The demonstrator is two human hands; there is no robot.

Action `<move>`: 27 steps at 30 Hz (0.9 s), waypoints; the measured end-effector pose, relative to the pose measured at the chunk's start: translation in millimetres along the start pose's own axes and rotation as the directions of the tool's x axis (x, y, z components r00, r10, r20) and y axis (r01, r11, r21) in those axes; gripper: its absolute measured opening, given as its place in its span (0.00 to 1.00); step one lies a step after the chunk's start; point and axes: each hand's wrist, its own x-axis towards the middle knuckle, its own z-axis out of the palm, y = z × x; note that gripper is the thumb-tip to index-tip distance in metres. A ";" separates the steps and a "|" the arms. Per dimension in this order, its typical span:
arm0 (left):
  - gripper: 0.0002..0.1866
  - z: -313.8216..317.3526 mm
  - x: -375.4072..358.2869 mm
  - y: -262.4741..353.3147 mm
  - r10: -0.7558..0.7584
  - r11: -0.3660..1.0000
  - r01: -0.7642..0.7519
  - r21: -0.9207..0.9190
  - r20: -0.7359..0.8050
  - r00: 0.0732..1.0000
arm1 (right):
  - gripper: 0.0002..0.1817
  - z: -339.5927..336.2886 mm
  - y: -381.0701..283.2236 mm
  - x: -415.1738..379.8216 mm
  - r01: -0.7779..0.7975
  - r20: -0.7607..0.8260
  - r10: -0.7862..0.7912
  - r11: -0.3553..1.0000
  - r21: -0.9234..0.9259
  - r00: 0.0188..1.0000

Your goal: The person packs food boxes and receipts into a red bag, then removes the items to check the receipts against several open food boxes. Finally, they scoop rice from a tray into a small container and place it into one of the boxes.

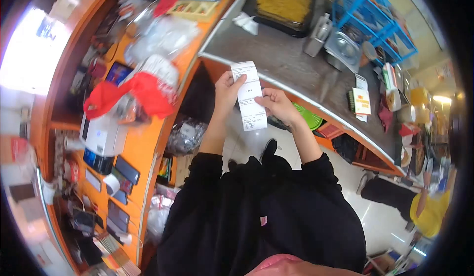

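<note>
Receipt [252,109], judged light, limp and tearable, is best held at its edges, where left grip [227,91] and right grip [280,107] pinch it.

"What's on the grey table [291,73]?"
"A dark tray [284,28] of yellow food [284,2], with a blue basket [347,5] near it."
"And the orange table [136,153]?"
"A red and white bag [154,89] and several phones [127,170]."
"Anyone else in view?"
"A person [433,214] in yellow, over on the right."

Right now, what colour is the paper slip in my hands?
The slip is white with dark print; head view.
</note>
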 end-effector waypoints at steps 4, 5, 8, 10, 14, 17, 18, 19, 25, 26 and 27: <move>0.11 72.8 34.5 -20.4 -0.023 1.000 0.022 0.014 0.113 0.993 | 0.09 -68.3 -12.7 -13.9 0.057 -0.113 -0.057 0.998 0.002 0.992; 0.11 86.4 44.0 -29.5 -0.017 1.000 0.015 0.019 0.128 0.992 | 0.09 -85.6 -9.2 -13.3 0.067 -0.128 -0.067 0.998 -0.003 0.989; 0.11 125.9 65.6 -46.5 -0.010 0.999 0.003 0.049 0.144 0.989 | 0.10 -133.3 -10.3 -14.0 0.050 -0.142 -0.053 0.998 -0.030 0.988; 0.10 144.3 80.6 -56.4 -0.004 0.998 -0.006 0.067 0.158 0.987 | 0.10 -155.8 -10.7 -9.3 0.059 -0.163 -0.058 0.998 -0.001 0.985; 0.09 164.9 102.5 -78.9 -0.024 0.996 0.007 0.094 0.172 0.985 | 0.10 -184.2 -2.6 1.3 0.087 -0.212 -0.075 0.995 0.047 0.974; 0.08 172.4 118.8 -86.9 -0.044 0.992 0.023 0.126 0.169 0.985 | 0.10 -200.3 4.5 15.3 0.081 -0.218 -0.074 0.997 0.022 0.973; 0.08 172.5 124.3 -91.9 -0.057 0.990 0.034 0.139 0.169 0.984 | 0.10 -204.8 9.3 20.7 0.073 -0.222 -0.067 0.997 0.022 0.973; 0.10 171.3 132.3 -100.3 -0.044 0.990 0.019 0.142 0.177 0.983 | 0.10 -208.8 13.8 26.8 0.066 -0.228 -0.057 0.997 0.032 0.972; 0.31 144.8 170.4 -156.8 0.185 0.658 -0.329 0.678 0.278 0.943 | 0.11 -246.8 71.8 76.6 -0.106 -0.323 0.028 0.969 -0.225 0.946; 0.31 144.6 172.1 -158.7 0.268 0.511 -0.419 0.750 0.323 0.907 | 0.12 -248.4 76.1 79.5 -0.107 -0.378 0.022 0.973 -0.206 0.925; 0.32 146.0 171.6 -157.8 0.339 0.348 -0.488 0.801 0.378 0.862 | 0.13 -249.5 76.1 81.7 -0.110 -0.432 0.020 0.977 -0.184 0.902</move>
